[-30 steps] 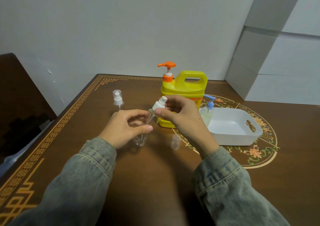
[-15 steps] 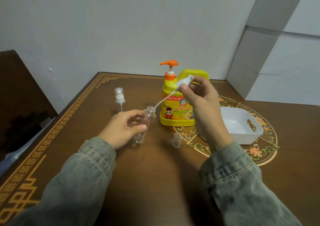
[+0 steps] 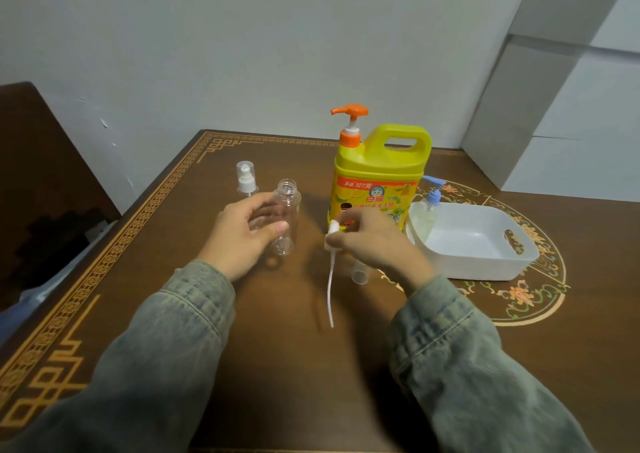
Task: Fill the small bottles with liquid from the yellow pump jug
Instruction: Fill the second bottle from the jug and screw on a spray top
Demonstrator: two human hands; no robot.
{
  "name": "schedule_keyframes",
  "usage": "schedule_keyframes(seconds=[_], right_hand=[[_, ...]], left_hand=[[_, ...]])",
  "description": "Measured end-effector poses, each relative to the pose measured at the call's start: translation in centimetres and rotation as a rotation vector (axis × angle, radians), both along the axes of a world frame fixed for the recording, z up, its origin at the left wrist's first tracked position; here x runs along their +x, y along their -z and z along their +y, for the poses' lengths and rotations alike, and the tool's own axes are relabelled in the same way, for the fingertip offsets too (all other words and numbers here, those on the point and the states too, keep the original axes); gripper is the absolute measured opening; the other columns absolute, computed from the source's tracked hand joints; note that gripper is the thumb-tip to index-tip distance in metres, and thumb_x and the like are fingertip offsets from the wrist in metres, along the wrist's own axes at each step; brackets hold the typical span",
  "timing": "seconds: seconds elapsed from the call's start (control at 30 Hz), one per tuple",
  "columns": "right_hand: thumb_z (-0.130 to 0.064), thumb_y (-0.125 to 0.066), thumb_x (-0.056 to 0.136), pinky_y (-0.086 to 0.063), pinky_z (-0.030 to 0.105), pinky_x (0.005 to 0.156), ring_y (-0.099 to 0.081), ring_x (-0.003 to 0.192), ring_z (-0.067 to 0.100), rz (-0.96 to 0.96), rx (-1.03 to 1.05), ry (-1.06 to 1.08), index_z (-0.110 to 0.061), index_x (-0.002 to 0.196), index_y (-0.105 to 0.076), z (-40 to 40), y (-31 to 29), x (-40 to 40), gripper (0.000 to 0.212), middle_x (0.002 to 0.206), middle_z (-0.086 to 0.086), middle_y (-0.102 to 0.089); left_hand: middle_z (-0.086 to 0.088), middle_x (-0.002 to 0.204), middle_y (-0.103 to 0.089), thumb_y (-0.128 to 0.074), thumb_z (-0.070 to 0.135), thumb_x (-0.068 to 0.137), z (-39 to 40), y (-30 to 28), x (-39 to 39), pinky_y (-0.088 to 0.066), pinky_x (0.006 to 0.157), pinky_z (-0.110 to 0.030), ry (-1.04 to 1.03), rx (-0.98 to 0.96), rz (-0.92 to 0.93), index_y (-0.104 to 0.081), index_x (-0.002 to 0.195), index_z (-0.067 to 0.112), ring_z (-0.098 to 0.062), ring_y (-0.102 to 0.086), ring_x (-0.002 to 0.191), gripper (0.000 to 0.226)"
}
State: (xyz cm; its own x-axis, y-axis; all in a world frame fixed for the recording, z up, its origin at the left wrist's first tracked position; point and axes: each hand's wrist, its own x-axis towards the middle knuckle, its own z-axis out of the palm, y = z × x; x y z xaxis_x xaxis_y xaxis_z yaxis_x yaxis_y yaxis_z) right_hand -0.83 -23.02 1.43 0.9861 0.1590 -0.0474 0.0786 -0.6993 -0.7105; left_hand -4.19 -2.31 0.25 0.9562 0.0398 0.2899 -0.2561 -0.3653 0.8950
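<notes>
Far left on the table: capped spray bottle, upright, untouched. Just right of it, left hand curled around open clear bottle, thumb across its front, neck bare and upright. Centre: right hand pinched on white sprayer head, dip tube trailing down toward the tabletop. Behind that hand, yellow pump jug, standing. Below the wrist, clear cap. Farthest right, white tray holding blue-pump bottle.

Both arms wear faded grey-green denim sleeves with stitched cuffs.
</notes>
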Motion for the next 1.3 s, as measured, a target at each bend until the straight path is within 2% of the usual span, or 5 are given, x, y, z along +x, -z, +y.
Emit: schedule_keyframes(seconds=[0.13, 0.27, 0.77, 1.13, 1.3], right_hand=[[-0.040, -0.069, 0.079, -0.042, 0.044, 0.096, -0.058, 0.105, 0.023, -0.006, -0.254, -0.033, -0.035, 0.116, -0.054, 0.8, 2.5, 0.8, 0.040, 0.107, -0.004, -0.065], [-0.042, -0.063, 0.085, -0.025, 0.046, 0.088, -0.052, 0.114, 0.025, -0.060, -0.383, -0.041, -0.033, 0.111, -0.056, 0.8, 4.3, 1.4, 0.028, 0.109, -0.005, -0.065], [-0.052, -0.055, 0.088, -0.026, 0.050, 0.093, -0.051, 0.117, 0.033, -0.152, -0.524, -0.005, -0.026, 0.109, -0.057, 0.4, 6.5, 1.7, 0.033, 0.114, 0.006, -0.064], [-0.049, -0.059, 0.086, -0.035, 0.042, 0.090, -0.055, 0.106, 0.022, -0.127, -0.328, 0.014, -0.031, 0.101, -0.061, -0.7, 2.8, 1.5, 0.023, 0.101, -0.005, -0.065], [-0.033, -0.064, 0.087, -0.052, 0.029, 0.079, -0.063, 0.087, 0.012, -0.387, -0.090, 0.038, -0.024, 0.095, -0.070, -2.6, -5.4, 1.5, 0.013, 0.089, -0.009, -0.069]], left_hand=[[0.007, 0.109, -0.071, -0.069, -0.003, 0.082, -0.1, 0.2, 0.1, -0.049, 0.092, -0.015, 0.030, -0.017, -0.014, -0.063, 0.112, 0.027, -0.001, -0.066, 0.102, 0.043], [0.003, 0.111, -0.071, -0.069, -0.004, 0.082, 0.0, 0.9, 0.6, -0.049, 0.097, -0.022, 0.055, -0.031, 0.003, -0.064, 0.118, 0.018, -0.007, -0.066, 0.106, 0.042], [0.000, 0.111, -0.072, -0.070, -0.004, 0.081, -0.4, 3.8, 0.6, -0.052, 0.096, -0.028, 0.088, -0.055, 0.139, -0.064, 0.118, 0.014, -0.009, -0.067, 0.105, 0.041], [0.003, 0.109, -0.071, -0.070, -0.004, 0.082, -1.0, 2.7, 0.6, -0.051, 0.086, -0.014, 0.098, -0.017, 0.134, -0.065, 0.114, 0.016, -0.005, -0.067, 0.104, 0.038], [0.010, 0.108, -0.069, -0.072, 0.005, 0.083, -1.0, -1.6, 1.7, -0.051, 0.089, -0.014, 0.058, 0.017, 0.026, -0.063, 0.115, 0.022, 0.003, -0.066, 0.100, 0.037]])
